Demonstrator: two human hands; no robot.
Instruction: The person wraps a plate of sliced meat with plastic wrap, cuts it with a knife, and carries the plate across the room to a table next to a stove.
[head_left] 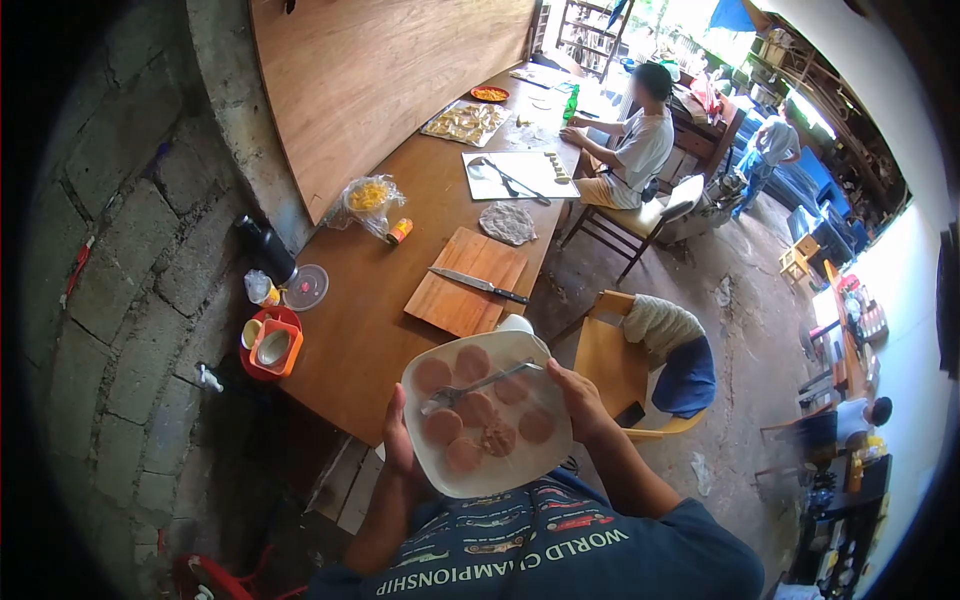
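Note:
Both my hands hold up a white square plate [530, 464] in front of my shirt. My left hand [398, 430] grips its left edge, with the fingers hidden beneath. At the right edge my right hand [577, 402] grips it the same way. Several round pink slices of sausage or ham [472, 364] lie spread over the plate, and one near the lower middle looks broken up. Across them rests a metal fork [480, 388], its handle toward my right hand. Just beyond the plate are a wooden cutting board [460, 300] and a knife [478, 283] lying on it.
The long wooden table [350, 330] carries a white tray with utensils [500, 180], a bag of yellow food [368, 195], a black flask [265, 250] and orange containers [275, 347]. A yellow chair [605, 355] stands right. A seated person [640, 145] works farther along the table.

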